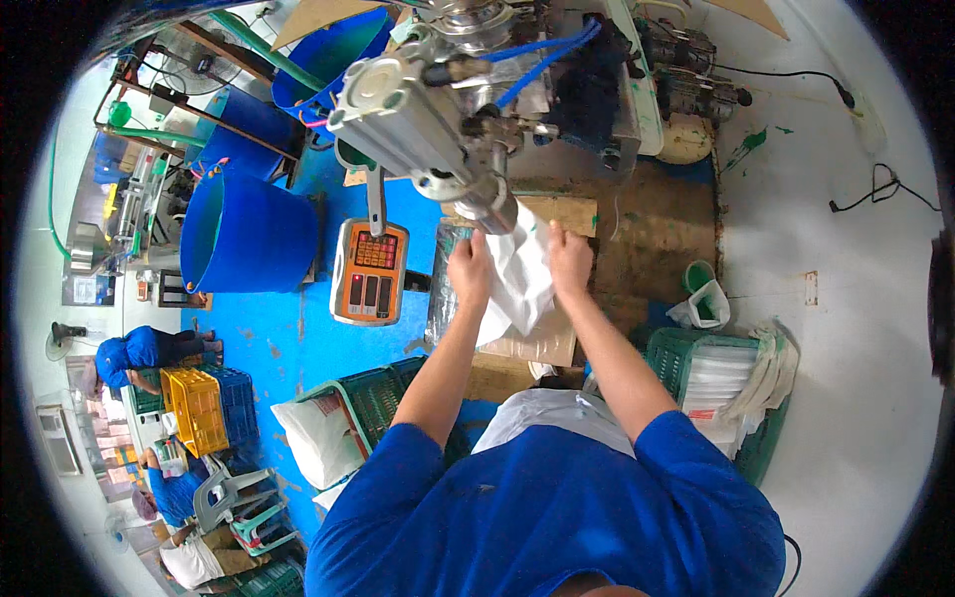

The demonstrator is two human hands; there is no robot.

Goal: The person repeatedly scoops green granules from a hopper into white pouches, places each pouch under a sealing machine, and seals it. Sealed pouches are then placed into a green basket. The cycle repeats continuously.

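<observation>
A white plastic bag (519, 284) hangs between my two hands, right under the metal nozzle (497, 211) of a filling machine. My left hand (471, 271) grips the bag's upper left edge with fingers curled. On the other side, my right hand (570, 263) pinches the upper right edge. The nozzle's lower end meets the bag's top; whether it reaches inside the bag is hidden. Above it is the machine's silver cylinder (398, 114). An orange digital scale (370, 271) stands left of my left hand, and its platform (443, 289) lies partly behind the bag.
Blue drums (249, 234) stand at the left. A green crate (383, 403) with a filled white sack (318, 438) is beside my left arm. Near my right arm, another green crate (668, 358) holds stacked white bags (721, 383). People work by a yellow crate (194, 408) far left.
</observation>
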